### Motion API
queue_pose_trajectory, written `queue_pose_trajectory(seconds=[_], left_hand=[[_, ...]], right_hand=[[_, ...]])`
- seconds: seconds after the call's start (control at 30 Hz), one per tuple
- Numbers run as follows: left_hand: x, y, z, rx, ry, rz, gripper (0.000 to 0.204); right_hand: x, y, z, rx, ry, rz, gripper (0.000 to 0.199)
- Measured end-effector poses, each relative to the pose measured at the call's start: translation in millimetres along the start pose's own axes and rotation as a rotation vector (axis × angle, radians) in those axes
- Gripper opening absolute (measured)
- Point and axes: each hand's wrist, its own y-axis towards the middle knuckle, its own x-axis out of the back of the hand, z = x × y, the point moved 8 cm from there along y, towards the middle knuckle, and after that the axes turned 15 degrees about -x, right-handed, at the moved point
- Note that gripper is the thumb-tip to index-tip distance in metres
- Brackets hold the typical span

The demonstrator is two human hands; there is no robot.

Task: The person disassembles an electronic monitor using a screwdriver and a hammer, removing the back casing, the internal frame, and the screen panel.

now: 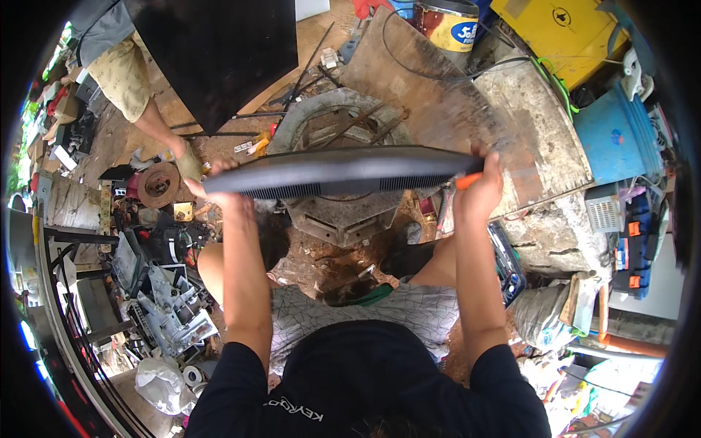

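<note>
Fingers of your left hand [219,191] and right hand [480,186] clamp the ends of a long black slotted panel [339,174], both arms stretched forward, holding it level above the grey housing [342,219]; the right also pinches an orange-handled tool [469,180].

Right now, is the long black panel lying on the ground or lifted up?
Lifted up. The long black panel is held level in the air, with the left hand and the right hand gripping its ends.

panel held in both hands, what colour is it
Dark grey panel with slotted vents, best in the head view.
</note>
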Motion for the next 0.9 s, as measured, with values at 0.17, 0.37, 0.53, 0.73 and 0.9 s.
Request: queue_pose_trajectory(seconds=[0.17, 0.37, 0.53, 0.73, 0.9], left_hand=[[-88, 18, -39, -0.016, 0.282, -0.100, 0.082], [-111, -3, -39, 0.069, 0.414, -0.002, 0.080], [-93, 3, -20, 0.018, 0.484, 0.096, 0.089], [-71, 18, 12, 0.054, 0.619, 0.289, 0.078], [-31, 26, 27, 0.086, 0.599, 0.346, 0.066]], right_hand=[[-53, 24, 45, -0.088, -0.178, 0.143, 0.031], [-55, 30, 32, -0.179, -0.186, 0.071, 0.026], [-43, 54, 16, -0.154, -0.170, 0.084, 0.027], [-56, 93, 0, 0.035, -0.437, 0.164, 0.036], [-51, 107, -17, 0.082, -0.539, 0.325, 0.046]])
